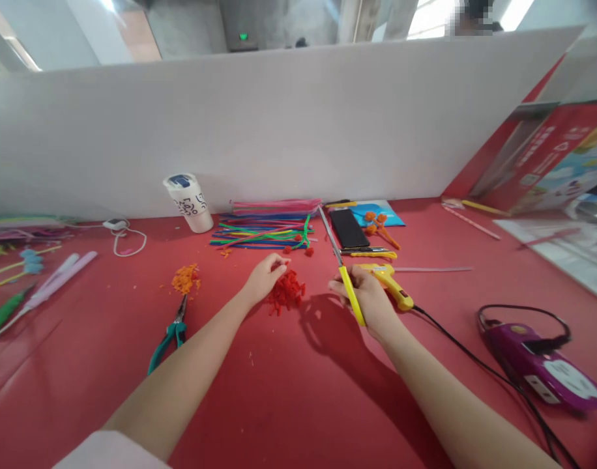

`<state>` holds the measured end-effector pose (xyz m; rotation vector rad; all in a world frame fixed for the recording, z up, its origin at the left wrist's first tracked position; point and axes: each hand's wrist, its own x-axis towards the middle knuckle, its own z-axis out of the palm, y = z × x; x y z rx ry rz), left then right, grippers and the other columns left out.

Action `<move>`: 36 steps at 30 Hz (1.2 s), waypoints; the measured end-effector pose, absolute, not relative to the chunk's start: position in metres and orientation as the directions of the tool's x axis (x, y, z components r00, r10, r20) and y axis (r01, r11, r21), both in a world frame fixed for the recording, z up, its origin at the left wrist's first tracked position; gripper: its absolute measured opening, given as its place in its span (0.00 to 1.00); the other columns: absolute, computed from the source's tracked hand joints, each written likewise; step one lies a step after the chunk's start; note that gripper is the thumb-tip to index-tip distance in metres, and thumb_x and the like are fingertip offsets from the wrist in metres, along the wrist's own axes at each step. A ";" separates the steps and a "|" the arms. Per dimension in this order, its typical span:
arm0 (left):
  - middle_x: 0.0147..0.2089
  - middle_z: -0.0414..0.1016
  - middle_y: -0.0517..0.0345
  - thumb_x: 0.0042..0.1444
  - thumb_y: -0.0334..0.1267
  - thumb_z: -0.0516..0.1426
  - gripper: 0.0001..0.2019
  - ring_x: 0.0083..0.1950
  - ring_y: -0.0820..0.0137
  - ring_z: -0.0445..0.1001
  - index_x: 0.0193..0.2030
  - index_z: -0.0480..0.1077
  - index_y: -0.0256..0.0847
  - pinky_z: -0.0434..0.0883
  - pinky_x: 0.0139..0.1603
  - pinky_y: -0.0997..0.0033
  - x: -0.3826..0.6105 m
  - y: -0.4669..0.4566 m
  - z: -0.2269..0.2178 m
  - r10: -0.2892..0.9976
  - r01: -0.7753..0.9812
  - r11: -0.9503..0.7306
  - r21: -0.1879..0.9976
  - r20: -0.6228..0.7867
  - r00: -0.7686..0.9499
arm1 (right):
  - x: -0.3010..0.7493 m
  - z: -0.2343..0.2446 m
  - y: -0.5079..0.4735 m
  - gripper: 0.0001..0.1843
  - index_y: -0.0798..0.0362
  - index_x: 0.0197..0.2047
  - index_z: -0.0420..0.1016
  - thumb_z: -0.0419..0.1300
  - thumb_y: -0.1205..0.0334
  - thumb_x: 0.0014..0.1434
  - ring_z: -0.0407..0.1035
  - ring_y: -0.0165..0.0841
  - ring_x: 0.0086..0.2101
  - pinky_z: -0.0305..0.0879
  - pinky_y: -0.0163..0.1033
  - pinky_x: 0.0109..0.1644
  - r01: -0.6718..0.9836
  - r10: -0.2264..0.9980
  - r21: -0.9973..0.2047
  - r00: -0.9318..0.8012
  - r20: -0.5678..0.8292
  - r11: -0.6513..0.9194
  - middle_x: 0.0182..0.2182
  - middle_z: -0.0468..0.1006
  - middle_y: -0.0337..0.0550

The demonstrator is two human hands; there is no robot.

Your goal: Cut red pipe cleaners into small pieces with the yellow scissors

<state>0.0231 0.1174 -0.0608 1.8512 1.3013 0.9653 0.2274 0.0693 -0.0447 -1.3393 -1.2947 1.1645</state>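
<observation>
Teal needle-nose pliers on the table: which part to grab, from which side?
Grab the needle-nose pliers by the teal handles, probably from the near left. The handles point toward the wearer; the nose points away, at the orange snippets. The left forearm hides part of the right handle, crowding that side.

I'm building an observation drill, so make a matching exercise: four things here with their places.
1. yellow-handled metal scissors
2. teal-handled metal pliers
3. pile of red fuzzy scraps
4. black-marked white cylindrical tumbler

A. standing before the white panel
B. held in the right hand
C. beside the left forearm
D. nearest the left hand

Pairs: 1-B, 2-C, 3-D, 4-A
</observation>
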 end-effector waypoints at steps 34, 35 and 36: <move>0.39 0.72 0.54 0.51 0.36 0.52 0.04 0.42 0.68 0.69 0.31 0.65 0.38 0.63 0.46 0.68 0.027 0.035 -0.045 0.885 0.229 -0.045 0.972 -0.067 0.461 | 0.204 -0.052 0.058 0.08 0.51 0.24 0.57 0.57 0.63 0.43 0.61 0.27 0.20 0.54 0.31 0.22 0.295 0.984 -0.953 -0.132 -0.118 -0.075 0.18 0.67 0.34; 0.37 0.71 0.56 0.50 0.36 0.53 0.04 0.41 0.69 0.68 0.31 0.64 0.38 0.63 0.46 0.68 0.026 0.036 -0.044 0.905 0.245 -0.055 0.968 -0.055 0.422 | 0.201 -0.054 0.056 0.08 0.52 0.23 0.58 0.57 0.64 0.43 0.60 0.27 0.20 0.52 0.31 0.22 0.322 0.985 -0.945 -0.131 -0.114 -0.066 0.18 0.66 0.34; 0.36 0.70 0.57 0.50 0.36 0.53 0.04 0.40 0.69 0.68 0.31 0.64 0.38 0.63 0.45 0.69 0.025 0.037 -0.044 0.924 0.265 -0.062 0.962 -0.045 0.380 | 0.198 -0.055 0.054 0.08 0.52 0.23 0.58 0.57 0.66 0.42 0.59 0.26 0.20 0.51 0.31 0.22 0.345 0.985 -0.937 -0.131 -0.109 -0.057 0.17 0.66 0.34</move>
